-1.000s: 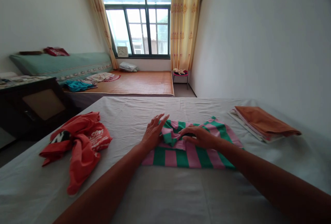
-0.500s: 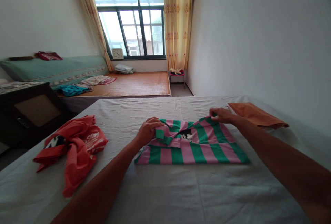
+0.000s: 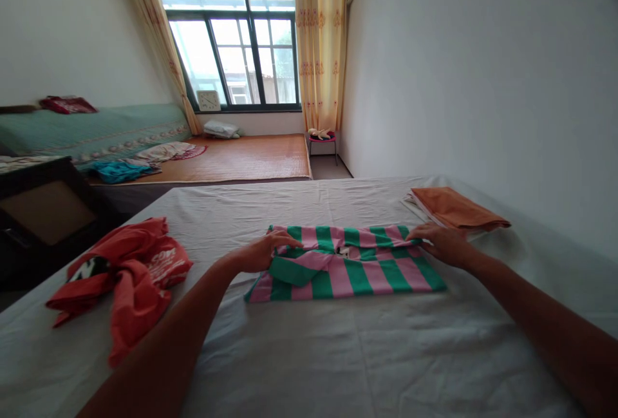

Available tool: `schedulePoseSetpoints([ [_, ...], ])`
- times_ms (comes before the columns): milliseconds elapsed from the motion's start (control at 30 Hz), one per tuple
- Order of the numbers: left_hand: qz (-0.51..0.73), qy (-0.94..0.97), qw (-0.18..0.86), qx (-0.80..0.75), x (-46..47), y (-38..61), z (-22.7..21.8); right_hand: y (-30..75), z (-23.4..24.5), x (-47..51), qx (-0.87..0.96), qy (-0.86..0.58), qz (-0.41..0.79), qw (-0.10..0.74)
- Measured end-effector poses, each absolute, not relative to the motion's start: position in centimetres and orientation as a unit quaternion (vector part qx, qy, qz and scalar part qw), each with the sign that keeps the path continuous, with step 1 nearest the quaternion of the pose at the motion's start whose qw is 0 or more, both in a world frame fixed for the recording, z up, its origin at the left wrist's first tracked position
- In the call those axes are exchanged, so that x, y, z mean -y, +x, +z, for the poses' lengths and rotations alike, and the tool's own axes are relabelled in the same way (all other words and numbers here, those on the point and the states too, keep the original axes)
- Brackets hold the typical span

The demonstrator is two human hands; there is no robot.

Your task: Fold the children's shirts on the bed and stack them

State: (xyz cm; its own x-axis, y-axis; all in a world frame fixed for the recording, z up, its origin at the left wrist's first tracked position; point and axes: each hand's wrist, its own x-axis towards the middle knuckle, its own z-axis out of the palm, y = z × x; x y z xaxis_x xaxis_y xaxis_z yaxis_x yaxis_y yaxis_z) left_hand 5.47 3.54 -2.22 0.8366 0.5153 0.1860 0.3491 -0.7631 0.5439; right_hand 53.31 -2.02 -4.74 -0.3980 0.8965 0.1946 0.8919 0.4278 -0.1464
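Observation:
A pink-and-green striped shirt (image 3: pixel 367 276) lies folded into a wide rectangle on the white-sheeted bed (image 3: pixel 309 347). My left hand (image 3: pixel 265 250) rests on its left end with the fingers stretched over the cloth, beside a loose green-and-pink flap. At the far right corner, my right hand (image 3: pixel 444 245) has its fingers closed on the shirt's edge. A small part of a black-and-white print shows in the middle, partly covered by the folded layer.
A crumpled red garment (image 3: pixel 140 276) lies on the left of the bed. Folded orange cloth (image 3: pixel 456 207) sits near the wall at the right. Beyond are a dark cabinet (image 3: pixel 43 212), a second bed with a brown mat (image 3: pixel 251 157), and a small stool (image 3: pixel 322 139).
My right hand has brought the shirt's far edge down toward me, covering more of the print. My left hand's fingers have flattened over the left end. The view has turned slightly right.

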Motion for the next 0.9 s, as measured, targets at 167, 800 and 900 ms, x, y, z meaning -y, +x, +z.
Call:
schedulePoseSetpoints([
  [167,0.181,0.916,0.276,-0.226,-3.2,6.0,-1.6,51.9,-3.1,1.2,0.798,-0.589,-0.096,0.083],
  [800,0.190,0.856,0.370,-0.306,-3.1,6.9,-2.8,41.9,-5.3,2.4,0.871,-0.464,0.052,0.155],
  [900,0.281,0.780,0.347,-0.439,-3.7,7.8,-4.2,37.2,-5.3,3.3,0.871,-0.439,0.056,0.211],
])
